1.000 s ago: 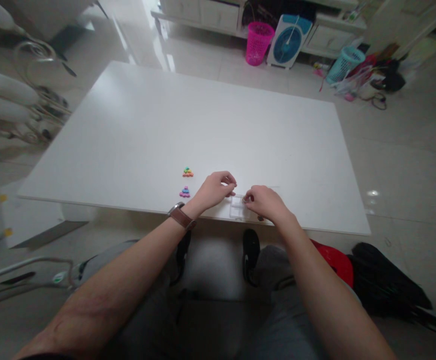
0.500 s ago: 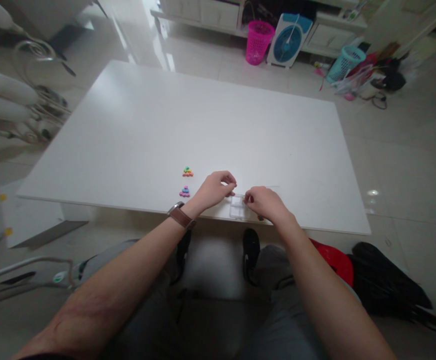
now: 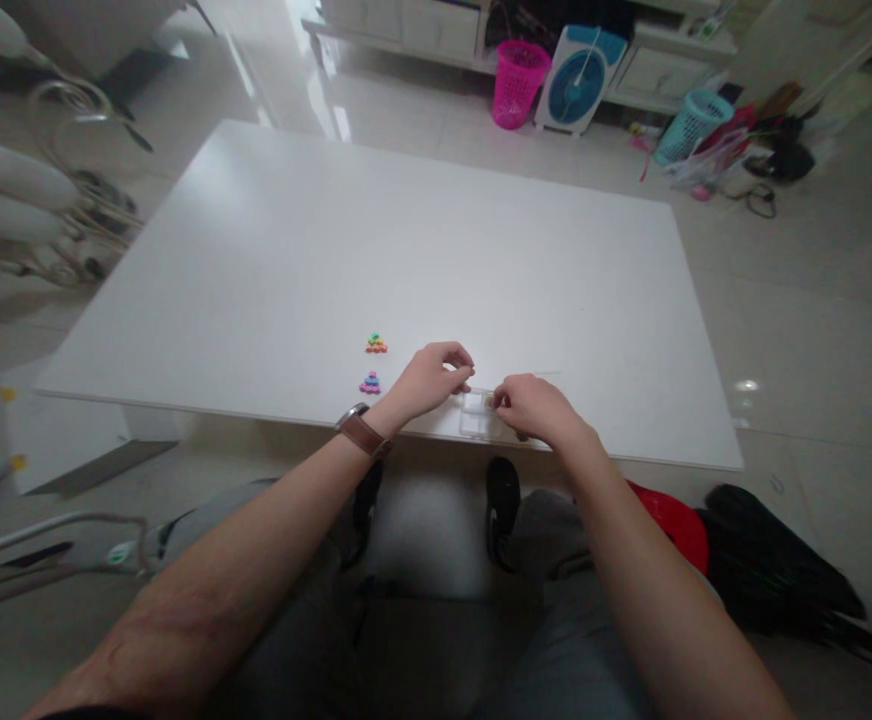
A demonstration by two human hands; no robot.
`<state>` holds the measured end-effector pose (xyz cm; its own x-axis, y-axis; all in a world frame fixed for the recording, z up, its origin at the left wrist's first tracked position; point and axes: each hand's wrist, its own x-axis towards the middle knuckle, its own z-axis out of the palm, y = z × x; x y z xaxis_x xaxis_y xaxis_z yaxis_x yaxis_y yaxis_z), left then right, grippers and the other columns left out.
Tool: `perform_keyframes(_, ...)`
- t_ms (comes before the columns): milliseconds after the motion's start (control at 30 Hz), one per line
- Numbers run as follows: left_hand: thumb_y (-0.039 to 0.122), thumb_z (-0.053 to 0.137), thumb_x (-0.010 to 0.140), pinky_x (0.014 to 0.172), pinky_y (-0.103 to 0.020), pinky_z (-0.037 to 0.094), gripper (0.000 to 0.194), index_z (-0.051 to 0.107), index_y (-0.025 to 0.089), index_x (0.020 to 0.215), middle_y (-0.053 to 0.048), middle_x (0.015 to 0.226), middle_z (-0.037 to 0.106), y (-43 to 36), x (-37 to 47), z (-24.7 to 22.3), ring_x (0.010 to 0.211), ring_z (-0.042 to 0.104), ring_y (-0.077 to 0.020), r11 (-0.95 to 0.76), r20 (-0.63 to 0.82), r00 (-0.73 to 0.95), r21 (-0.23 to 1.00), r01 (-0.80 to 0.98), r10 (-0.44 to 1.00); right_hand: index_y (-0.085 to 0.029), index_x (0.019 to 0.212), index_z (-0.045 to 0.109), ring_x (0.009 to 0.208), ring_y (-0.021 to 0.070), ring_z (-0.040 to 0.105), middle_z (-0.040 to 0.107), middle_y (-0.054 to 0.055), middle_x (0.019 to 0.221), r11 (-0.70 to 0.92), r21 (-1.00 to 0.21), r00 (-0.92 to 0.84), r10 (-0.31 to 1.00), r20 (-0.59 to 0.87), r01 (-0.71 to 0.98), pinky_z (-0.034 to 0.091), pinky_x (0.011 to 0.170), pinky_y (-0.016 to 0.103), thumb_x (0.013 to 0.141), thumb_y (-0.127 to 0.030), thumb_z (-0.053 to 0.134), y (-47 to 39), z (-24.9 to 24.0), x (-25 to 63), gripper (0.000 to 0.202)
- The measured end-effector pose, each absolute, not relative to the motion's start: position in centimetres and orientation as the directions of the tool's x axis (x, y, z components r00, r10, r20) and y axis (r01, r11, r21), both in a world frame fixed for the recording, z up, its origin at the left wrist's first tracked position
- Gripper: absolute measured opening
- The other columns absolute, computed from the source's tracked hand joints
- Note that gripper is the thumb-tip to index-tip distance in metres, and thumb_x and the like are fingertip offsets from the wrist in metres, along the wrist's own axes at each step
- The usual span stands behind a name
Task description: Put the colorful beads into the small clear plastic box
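A clear plastic box with compartments lies at the table's near edge. My left hand is curled at its far left corner, fingertips close together and touching or nearly touching the rim; anything between them is too small to tell. My right hand pinches at the box's right side, where a small yellowish piece shows by the fingertips. Under that hand a little dark piece is partly hidden. Left of my hands sit two small piles: green, yellow and orange beads, and pink, blue and purple beads.
The white table spreads out beyond my hands. A thin clear edge, perhaps a lid, shows past my right hand. On the floor behind stand a pink basket, a blue-and-white fan and a teal basket.
My right hand has shifted slightly to the right, and more of the yellowish piece shows by its fingertips. My left hand stays put.
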<state>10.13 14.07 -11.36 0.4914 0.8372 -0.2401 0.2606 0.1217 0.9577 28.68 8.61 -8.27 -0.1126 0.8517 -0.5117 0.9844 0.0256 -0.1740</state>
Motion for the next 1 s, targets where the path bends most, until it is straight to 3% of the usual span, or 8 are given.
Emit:
perform_keyframes(167, 0.014, 0.06, 0.085, 0.06, -0.021, 0.056, 0.005, 0.065, 0.014, 0.086, -0.008, 0.089, 0.073, 14.0, 10.1, -11.2, 0.066, 0.072, -0.0134, 0.122, -0.239, 0.492, 0.958, 0.259, 0.837, -0.024, 0.104, 0.08, 0.08, 0.019, 0.069, 0.078, 0.008, 0.09, -0.007, -0.174, -0.102, 0.786, -0.609, 0.985, 0.045, 0.073, 0.026, 0.086, -0.016, 0.056, 8.4, -8.6, 28.5, 0.031)
perform_keyframes(433, 0.014, 0.06, 0.084, 0.061, -0.021, 0.056, 0.006, 0.065, 0.014, 0.087, -0.007, 0.09, 0.074, 14.1, 10.0, -11.5, 0.067, 0.073, -0.0133, 0.098, -0.221, 0.501, 0.96, 0.261, 0.837, -0.022, 0.101, 0.077, 0.09, 0.0217, 0.068, 0.077, 0.009, 0.1, -0.003, -0.173, -0.081, 0.876, -0.475, 0.985, 0.044, 0.075, 0.027, 0.089, -0.025, 0.055, 8.8, -8.4, 28.6, 0.026)
perform_keyframes(600, 0.014, 0.06, 0.084, 0.06, -0.021, 0.056, 0.005, 0.065, 0.014, 0.087, -0.007, 0.088, 0.073, 14.0, 10.2, -11.5, 0.066, 0.072, -0.0133, 0.105, -0.226, 0.499, 0.96, 0.26, 0.836, -0.023, 0.101, 0.078, 0.087, 0.0211, 0.069, 0.077, 0.009, 0.098, -0.01, -0.18, -0.088, 0.844, -0.529, 0.984, 0.044, 0.073, 0.027, 0.086, -0.02, 0.053, 8.6, -8.6, 28.6, 0.03)
perform_keyframes(733, 0.014, 0.06, 0.084, 0.059, -0.021, 0.055, 0.005, 0.065, 0.014, 0.086, -0.007, 0.088, 0.073, 14.1, 10.2, -11.3, 0.065, 0.072, -0.0134, 0.107, -0.231, 0.496, 0.958, 0.265, 0.837, -0.024, 0.105, 0.077, 0.089, 0.0221, 0.068, 0.077, 0.008, 0.1, -0.01, -0.186, -0.08, 0.879, -0.47, 0.983, 0.044, 0.073, 0.028, 0.087, -0.024, 0.053, 8.6, -8.8, 28.6, 0.03)
perform_keyframes(900, 0.02, 0.065, 0.082, 0.055, -0.022, 0.051, 0.006, 0.065, 0.016, 0.086, -0.006, 0.086, 0.072, 15.5, 8.6, -10.7, 0.06, 0.069, -0.0127, 0.014, -0.195, 0.438, 0.924, 0.383, 0.877, -0.024, 0.101, 0.078, 0.087, 0.0213, 0.068, 0.077, 0.008, 0.1, -0.015, -0.175, -0.079, 0.853, -0.516, 0.984, 0.043, 0.072, 0.028, 0.087, -0.022, 0.052, 8.6, -8.7, 28.7, 0.029)
perform_keyframes(1000, 0.022, 0.065, 0.081, 0.057, -0.023, 0.05, 0.008, 0.067, 0.017, 0.087, -0.006, 0.088, 0.073, 16.5, 7.3, -10.5, 0.062, 0.068, -0.0133, -0.052, -0.156, 0.375, 0.87, 0.49, 0.914, -0.023, 0.101, 0.078, 0.09, 0.0216, 0.068, 0.077, 0.008, 0.102, -0.015, -0.18, -0.072, 0.882, -0.466, 0.984, 0.044, 0.073, 0.028, 0.088, -0.024, 0.053, 8.6, -8.5, 28.7, 0.029)
